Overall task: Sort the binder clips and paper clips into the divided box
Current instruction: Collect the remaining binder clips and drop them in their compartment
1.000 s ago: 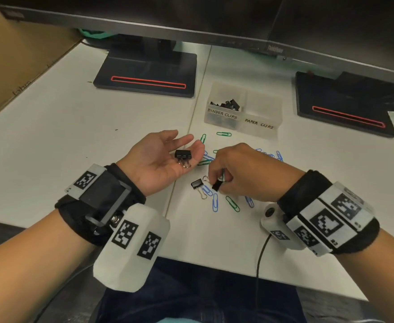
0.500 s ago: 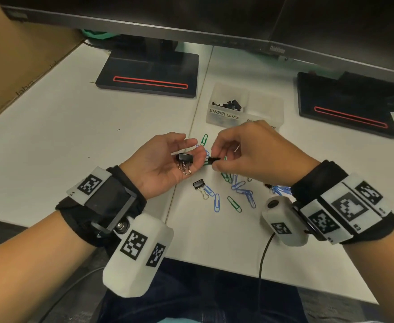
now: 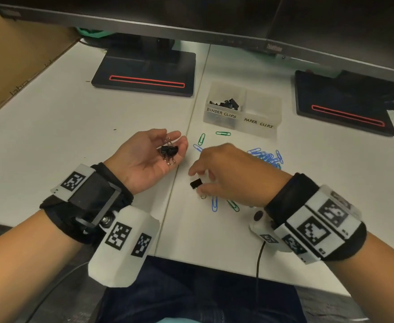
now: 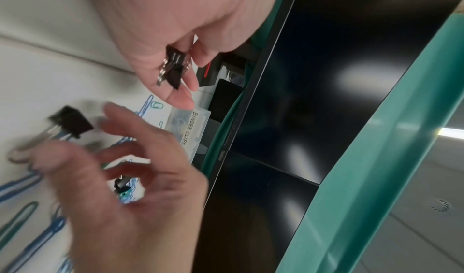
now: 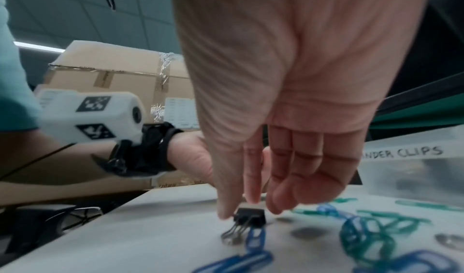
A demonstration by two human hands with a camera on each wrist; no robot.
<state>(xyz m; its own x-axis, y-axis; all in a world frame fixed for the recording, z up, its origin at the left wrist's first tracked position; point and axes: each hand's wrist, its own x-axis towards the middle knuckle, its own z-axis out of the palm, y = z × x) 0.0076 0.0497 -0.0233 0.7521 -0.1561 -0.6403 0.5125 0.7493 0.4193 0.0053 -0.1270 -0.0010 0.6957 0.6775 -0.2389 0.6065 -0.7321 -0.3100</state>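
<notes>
My left hand (image 3: pixel 175 139) lies palm up left of the table seam, its fingers and thumb cupped round a few black binder clips (image 3: pixel 168 151). My right hand (image 3: pixel 197 180) reaches down over one black binder clip (image 3: pixel 196 183) lying on the table. In the right wrist view the thumb (image 5: pixel 223 214) touches that clip (image 5: pixel 249 216) and the forefinger stands just behind it; it rests on the table. The clear divided box (image 3: pixel 257 123) stands farther back, with binder clips (image 3: pixel 226 104) in its left compartment. Blue and green paper clips (image 3: pixel 264 157) lie scattered around my right hand.
Two dark monitor stands (image 3: pixel 144 73) (image 3: pixel 343 103) flank the box under the wide screen. A cardboard box (image 3: pixel 16 66) lines the left edge of the table. A black cable (image 3: pixel 259 257) hangs from my right wrist over the near edge. Another small binder clip (image 4: pixel 121 185) lies among the paper clips.
My right hand carried a binder clip to my left palm, then dropped back to the clip on the table. My left fingers have curled in around their clips.
</notes>
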